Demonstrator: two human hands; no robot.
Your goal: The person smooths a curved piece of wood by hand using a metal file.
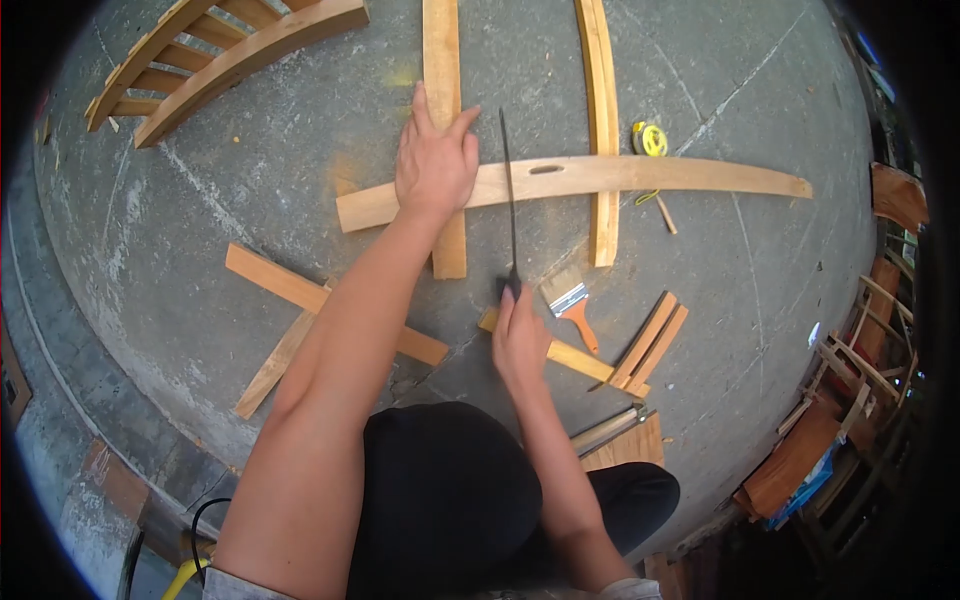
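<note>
My left hand (437, 165) lies with its fingers spread over the spot where a long curved board (690, 174) crosses an upright plank (441, 60). A dark slot shows in the board, right of that hand. My right hand (521, 338) is closed round the dark handle of a saw (510, 190). The thin blade points away from me and crosses over the board between the slot and my left hand. Under the board's middle runs a second long timber (602, 110).
A slatted wooden frame (245, 60) stands at the upper left. A yellow tape measure (649, 139), a paintbrush (572, 305) and crossed wood strips (290, 281) lie on the concrete floor. Wood scraps (800, 460) are piled at the right edge.
</note>
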